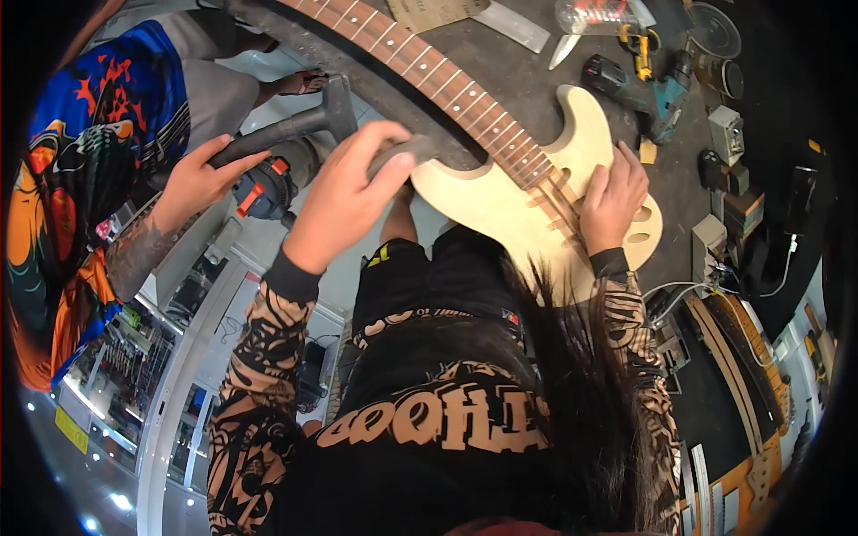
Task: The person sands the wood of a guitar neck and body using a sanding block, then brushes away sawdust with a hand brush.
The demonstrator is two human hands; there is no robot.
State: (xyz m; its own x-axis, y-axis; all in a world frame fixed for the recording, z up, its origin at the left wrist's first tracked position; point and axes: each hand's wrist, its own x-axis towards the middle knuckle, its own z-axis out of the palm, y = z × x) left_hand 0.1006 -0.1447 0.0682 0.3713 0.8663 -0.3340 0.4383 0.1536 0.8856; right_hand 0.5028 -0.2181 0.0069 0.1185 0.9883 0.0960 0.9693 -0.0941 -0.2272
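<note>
A pale, unpainted electric guitar body lies at the bench edge, its fretted neck running toward the far left. My left hand is closed, thumb and fingers pinching a grey sanding pad against the tip of the body's left horn. How much of the pad lies under the fingers is hidden. Flat on the body's right part, near the routed cavities, rests my right hand, fingers stretched out and holding nothing.
At the left, a co-worker's hand grips a black vacuum nozzle near my left hand. A vacuum with orange clips stands below. Cordless drills, a yellow-handled tool and a small metal box occupy the bench's right side.
</note>
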